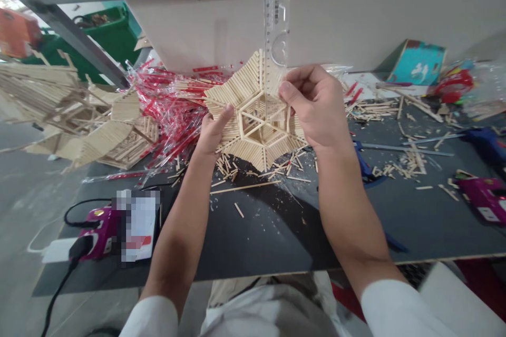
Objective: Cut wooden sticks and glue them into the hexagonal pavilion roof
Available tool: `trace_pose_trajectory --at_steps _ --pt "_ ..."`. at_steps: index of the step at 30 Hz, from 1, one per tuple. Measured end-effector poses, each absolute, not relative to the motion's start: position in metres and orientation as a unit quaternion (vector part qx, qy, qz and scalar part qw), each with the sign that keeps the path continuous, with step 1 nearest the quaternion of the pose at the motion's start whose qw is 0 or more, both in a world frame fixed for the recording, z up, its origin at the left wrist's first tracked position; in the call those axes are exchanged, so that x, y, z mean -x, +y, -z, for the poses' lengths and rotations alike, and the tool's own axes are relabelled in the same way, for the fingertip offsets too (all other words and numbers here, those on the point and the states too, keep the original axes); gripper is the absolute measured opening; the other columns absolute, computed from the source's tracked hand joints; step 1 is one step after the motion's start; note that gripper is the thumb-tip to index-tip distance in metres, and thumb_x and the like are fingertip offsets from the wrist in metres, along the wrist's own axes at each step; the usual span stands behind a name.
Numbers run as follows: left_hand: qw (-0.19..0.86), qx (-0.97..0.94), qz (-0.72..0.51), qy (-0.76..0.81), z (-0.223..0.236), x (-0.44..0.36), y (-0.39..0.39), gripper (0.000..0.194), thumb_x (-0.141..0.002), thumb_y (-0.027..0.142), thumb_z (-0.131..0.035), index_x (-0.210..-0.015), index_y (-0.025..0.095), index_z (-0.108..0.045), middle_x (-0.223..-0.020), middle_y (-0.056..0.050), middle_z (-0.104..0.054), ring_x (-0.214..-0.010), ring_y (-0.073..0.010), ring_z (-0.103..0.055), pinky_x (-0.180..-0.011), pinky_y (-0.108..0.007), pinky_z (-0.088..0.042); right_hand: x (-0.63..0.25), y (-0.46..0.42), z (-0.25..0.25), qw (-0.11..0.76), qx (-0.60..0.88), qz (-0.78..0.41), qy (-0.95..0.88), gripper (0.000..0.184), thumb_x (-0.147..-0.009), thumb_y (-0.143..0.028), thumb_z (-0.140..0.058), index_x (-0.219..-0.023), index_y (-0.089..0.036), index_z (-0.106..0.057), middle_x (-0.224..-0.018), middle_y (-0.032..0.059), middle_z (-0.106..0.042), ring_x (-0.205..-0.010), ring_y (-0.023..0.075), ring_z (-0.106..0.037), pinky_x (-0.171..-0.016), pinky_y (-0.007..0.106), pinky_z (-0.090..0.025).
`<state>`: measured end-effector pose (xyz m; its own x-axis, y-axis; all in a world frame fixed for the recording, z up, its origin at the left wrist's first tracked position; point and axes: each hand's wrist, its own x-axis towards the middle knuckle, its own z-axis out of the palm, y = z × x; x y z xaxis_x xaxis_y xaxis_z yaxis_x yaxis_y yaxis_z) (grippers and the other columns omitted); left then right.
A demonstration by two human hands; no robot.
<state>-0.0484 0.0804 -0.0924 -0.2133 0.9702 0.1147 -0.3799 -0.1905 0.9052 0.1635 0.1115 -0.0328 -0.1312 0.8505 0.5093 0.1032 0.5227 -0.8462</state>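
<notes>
Dark tabletop, stick scraps strewn | pale panel | left grip clamping star | right grip pinching ruler

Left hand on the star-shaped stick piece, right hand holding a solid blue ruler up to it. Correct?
Not quite: the ruler is clear, see-through plastic, not solid blue, as the head view shows. The left hand is on the star-shaped stick piece, and the right hand holds the ruler up to it.
</notes>
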Motion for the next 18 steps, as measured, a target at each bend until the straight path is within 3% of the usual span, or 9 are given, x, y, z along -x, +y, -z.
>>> trace_pose_trajectory --at_steps 7,13,18 --pt "0.507 -0.373 -0.674 0.388 0.0919 0.0469 0.0803 0.053 -0.078 0.055 -0.089 -0.108 0.014 -0.075 -0.1 -0.013 -0.08 -0.113 -0.0398 -0.077 -0.092 -0.046 -0.069 -0.1621 0.11 0.0318 0.568 0.351 -0.332 -0.666 0.045 -0.09 -0.071 -0.07 -0.102 -0.028 -0.065 -0.095 0.0028 -0.072 -0.107 0.026 -0.075 -0.095 0.05 -0.065" --pt "0.504 -0.38 -0.677 0.38 0.0937 0.047 0.081 0.054 -0.08 0.056 -0.088 -0.111 0.013 -0.075 -0.102 -0.014 -0.08 -0.116 -0.0392 -0.076 -0.095 -0.044 -0.068 -0.1629 0.1115 0.0343 0.56 0.351 -0.329 -0.675 0.043 -0.091 -0.067 -0.071 -0.107 -0.028 -0.066 -0.102 0.0038 -0.072 -0.116 0.0287 -0.073 -0.098 0.052 -0.064" --pt "0.511 -0.375 -0.677 0.374 0.0927 0.0468 0.0811 0.056 -0.079 0.053 -0.09 -0.116 0.013 -0.075 -0.11 -0.013 -0.08 -0.112 -0.0369 -0.078 -0.095 -0.043 -0.068 -0.1627 0.1123 0.0355 0.56 0.349 -0.325 -0.677 0.037 -0.093 -0.064 -0.072 -0.107 -0.03 -0.066 -0.1 0.0037 -0.072 -0.113 0.028 -0.073 -0.094 0.05 -0.065"
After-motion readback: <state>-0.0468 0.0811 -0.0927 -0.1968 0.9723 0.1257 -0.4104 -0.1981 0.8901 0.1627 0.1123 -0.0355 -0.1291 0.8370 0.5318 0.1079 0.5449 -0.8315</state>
